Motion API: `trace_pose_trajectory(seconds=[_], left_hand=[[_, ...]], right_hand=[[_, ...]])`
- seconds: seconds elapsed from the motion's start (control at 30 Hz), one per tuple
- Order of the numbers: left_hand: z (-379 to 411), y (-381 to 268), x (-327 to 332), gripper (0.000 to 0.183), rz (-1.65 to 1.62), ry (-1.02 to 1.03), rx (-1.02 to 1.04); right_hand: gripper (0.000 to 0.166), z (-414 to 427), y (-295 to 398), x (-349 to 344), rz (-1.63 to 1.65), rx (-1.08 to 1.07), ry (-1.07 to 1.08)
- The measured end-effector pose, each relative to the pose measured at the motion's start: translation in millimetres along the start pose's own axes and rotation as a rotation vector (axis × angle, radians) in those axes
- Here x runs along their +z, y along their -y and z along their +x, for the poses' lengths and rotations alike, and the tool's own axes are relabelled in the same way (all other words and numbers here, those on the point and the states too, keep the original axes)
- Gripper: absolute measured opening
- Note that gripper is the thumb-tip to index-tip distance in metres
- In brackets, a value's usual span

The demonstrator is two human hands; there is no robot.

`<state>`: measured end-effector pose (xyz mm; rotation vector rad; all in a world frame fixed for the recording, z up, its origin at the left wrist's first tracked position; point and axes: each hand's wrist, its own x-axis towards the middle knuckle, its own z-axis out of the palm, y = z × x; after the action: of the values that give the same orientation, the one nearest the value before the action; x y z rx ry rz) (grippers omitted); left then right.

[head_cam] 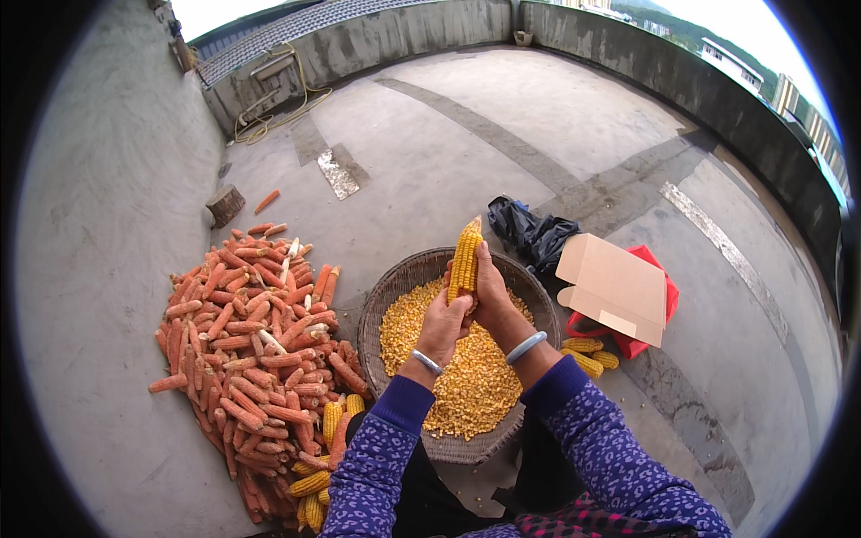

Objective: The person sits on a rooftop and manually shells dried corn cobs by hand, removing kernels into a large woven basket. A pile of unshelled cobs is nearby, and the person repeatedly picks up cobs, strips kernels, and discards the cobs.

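Above a round woven basket, both hands grip one yellow corn cob, its pale tip pointing up and away. My left hand holds the cob's lower end. Along its right side lies my right hand, thumb up near the upper rows. Kernels still cover the side of the cob facing me; its underside is hidden. Loose yellow corn kernels fill much of the basket. To the left rises a large heap of bare reddish corncobs, with several yellow corn ears at its near edge.
Right of the basket lie more corn ears, an opened cardboard box on a red bag, and a black plastic bag. A wood stump stands beyond the heap. A concrete parapet and a hose are farther off.
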<state>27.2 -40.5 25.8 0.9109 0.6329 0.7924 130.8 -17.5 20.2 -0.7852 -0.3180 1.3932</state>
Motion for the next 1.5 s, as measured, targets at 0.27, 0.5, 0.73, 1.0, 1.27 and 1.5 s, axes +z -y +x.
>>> trace_pose_trajectory(seconds=[0.27, 0.5, 0.73, 1.0, 1.27, 1.5], left_hand=[[-2.6, -2.1, 1.4, 0.018, 0.036, -0.025, 0.022], [-0.1, 0.2, 2.0, 0.011, 0.012, -0.046, -0.002], [-0.7, -4.6, 1.0, 0.016, -0.136, -0.047, -0.038], [1.0, 8.7, -3.0, 0.018, -0.001, -0.071, 0.064], [-3.2, -2.9, 3.1, 0.023, 0.062, -0.096, 0.014], [-1.8, 3.1, 4.0, 0.022, 0.181, -0.127, 0.172]], right_hand=[[0.046, -3.3, 1.0, 0.8, -0.167, -0.09, 0.062], [0.043, -4.1, 5.3, 2.8, -0.062, 0.031, 0.034], [0.044, -7.9, 6.7, 6.1, -0.089, -0.005, 0.082], [0.042, -6.2, 3.6, 7.3, -0.05, 0.023, 0.033], [0.043, -4.3, -2.1, 0.6, -0.302, -0.228, 0.122], [0.049, -9.7, 6.0, 6.8, -0.147, 0.021, 0.127]])
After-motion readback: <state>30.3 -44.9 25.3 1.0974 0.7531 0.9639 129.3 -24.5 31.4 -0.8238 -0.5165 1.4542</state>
